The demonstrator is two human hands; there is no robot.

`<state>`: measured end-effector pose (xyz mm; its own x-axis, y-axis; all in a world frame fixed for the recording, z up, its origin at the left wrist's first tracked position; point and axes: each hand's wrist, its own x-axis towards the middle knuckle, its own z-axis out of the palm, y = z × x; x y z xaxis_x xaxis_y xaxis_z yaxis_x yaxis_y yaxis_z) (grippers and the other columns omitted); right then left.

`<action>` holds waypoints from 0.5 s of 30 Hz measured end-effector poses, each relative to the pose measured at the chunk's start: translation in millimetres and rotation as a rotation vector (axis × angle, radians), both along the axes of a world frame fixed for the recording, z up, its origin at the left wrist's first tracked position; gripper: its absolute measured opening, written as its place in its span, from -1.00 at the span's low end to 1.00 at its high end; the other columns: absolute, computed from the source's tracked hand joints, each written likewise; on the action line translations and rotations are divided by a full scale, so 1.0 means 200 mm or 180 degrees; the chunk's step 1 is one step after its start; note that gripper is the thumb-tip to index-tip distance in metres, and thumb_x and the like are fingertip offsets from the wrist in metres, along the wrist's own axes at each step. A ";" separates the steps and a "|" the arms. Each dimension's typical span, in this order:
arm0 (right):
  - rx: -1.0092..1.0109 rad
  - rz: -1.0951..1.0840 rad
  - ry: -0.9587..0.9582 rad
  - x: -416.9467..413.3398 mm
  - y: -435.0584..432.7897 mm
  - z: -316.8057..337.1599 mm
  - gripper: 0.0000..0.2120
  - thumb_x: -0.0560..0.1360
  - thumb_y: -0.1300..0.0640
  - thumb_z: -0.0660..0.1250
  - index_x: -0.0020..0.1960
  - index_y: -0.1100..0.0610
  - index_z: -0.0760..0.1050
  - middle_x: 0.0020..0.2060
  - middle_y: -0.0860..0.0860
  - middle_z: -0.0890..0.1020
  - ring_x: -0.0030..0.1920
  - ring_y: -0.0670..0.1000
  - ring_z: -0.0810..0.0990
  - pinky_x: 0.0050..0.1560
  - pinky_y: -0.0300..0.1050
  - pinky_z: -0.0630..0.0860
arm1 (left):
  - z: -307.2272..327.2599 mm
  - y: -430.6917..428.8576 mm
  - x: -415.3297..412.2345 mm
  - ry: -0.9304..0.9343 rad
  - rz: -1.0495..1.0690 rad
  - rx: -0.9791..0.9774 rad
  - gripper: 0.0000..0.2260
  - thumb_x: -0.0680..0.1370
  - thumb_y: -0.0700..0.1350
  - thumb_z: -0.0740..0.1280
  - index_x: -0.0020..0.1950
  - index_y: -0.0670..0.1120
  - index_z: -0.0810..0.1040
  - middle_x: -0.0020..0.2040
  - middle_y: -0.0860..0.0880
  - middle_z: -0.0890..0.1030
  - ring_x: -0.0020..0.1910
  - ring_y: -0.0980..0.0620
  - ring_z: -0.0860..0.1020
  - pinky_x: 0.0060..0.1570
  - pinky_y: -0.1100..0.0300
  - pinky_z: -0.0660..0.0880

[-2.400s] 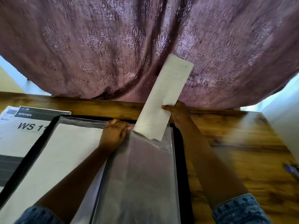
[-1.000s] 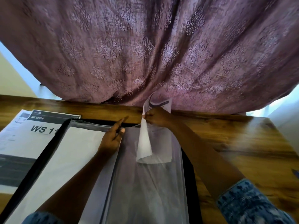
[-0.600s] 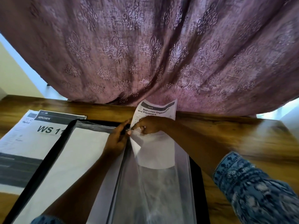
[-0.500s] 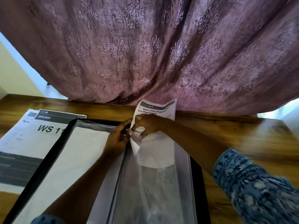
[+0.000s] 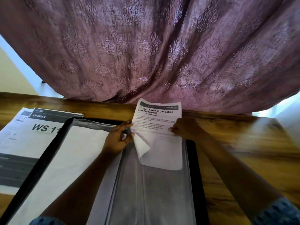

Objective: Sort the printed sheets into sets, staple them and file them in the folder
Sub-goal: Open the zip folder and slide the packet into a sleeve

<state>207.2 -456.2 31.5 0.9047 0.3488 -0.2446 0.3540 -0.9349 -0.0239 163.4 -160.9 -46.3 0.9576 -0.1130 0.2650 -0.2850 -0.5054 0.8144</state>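
Shifted rightward along printed set (image 5: 155, 117), now pinching its right edge with right hand (image 5: 188, 129); apparently pinching clear sleeve (image 5: 154, 192) mouth with left hand (image 5: 116, 140).

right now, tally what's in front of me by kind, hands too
folder: 1
clear sleeves: 2 (left sleeve, right sleeve)
papers showing print: 3 (Bed Linen sheet, KITCHEN sheet, sheet beneath it)
hands: 2 (left hand, right hand)
total: 8

The printed sheet (image 5: 156, 118), earlier held up outside the clear sleeve (image 5: 155, 189), is now partway inside it; the right hand (image 5: 186, 129) has shifted to the sheet's right edge.
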 end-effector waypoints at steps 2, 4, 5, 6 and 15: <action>-0.0154 -0.0133 -0.0083 -0.04 -0.09 -0.02 -0.62 0.52 -0.20 0.23 0.01 0.12 0.51 0.12 0.07 0.54 0.15 0.09 0.49 0.04 -0.09 0.35 | 0.01 -0.01 0.00 0.0003 0.0028 0.0071 -0.50 0.46 0.22 0.32 0.32 0.01 0.51 0.33 0.13 0.49 0.20 0.13 0.50 0.17 0.25 0.46; -0.0067 -0.0294 -0.0293 -0.07 -0.13 -0.07 -0.74 0.49 -0.12 0.30 -0.01 0.08 0.48 0.14 0.05 0.53 0.20 0.11 0.46 0.20 0.01 0.34 | 0.02 -0.01 -0.01 0.0081 0.0048 0.0077 -0.56 0.50 0.15 0.37 0.33 0.02 0.50 0.33 0.14 0.48 0.20 0.14 0.50 0.18 0.26 0.45; 0.0201 -0.0363 -0.0563 -0.08 -0.13 -0.08 -0.80 0.48 -0.03 0.32 -0.01 0.09 0.49 0.13 0.05 0.54 0.19 0.12 0.48 0.21 0.02 0.35 | 0.02 -0.01 -0.01 0.0106 0.0055 -0.0019 -0.60 0.52 0.06 0.38 0.34 0.04 0.49 0.33 0.12 0.49 0.22 0.12 0.51 0.18 0.28 0.45; 0.0568 -0.0432 -0.0871 -0.09 -0.11 -0.08 -0.85 0.46 0.07 0.35 -0.01 0.11 0.52 0.08 0.07 0.57 0.13 0.15 0.52 0.15 0.01 0.40 | 0.03 -0.01 -0.01 0.0106 0.0101 -0.0145 -0.64 0.53 -0.05 0.39 0.33 0.05 0.48 0.33 0.10 0.50 0.22 0.11 0.52 0.16 0.34 0.44; 0.2048 0.0570 -0.0016 0.02 0.28 0.05 -0.81 0.49 0.37 0.29 0.04 0.23 0.62 0.08 0.11 0.65 0.11 0.05 0.57 0.19 -0.18 0.44 | 0.09 0.08 -0.06 0.0037 0.0763 0.1389 -0.79 0.54 0.01 0.34 0.16 0.05 0.60 0.15 0.02 0.63 0.15 -0.08 0.55 0.20 0.02 0.44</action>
<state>211.0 -399.5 40.6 0.8198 0.5688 0.0665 0.5040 -0.6615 -0.5552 150.6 -144.6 -28.8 0.9728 0.0127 0.2311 -0.1112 -0.8502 0.5147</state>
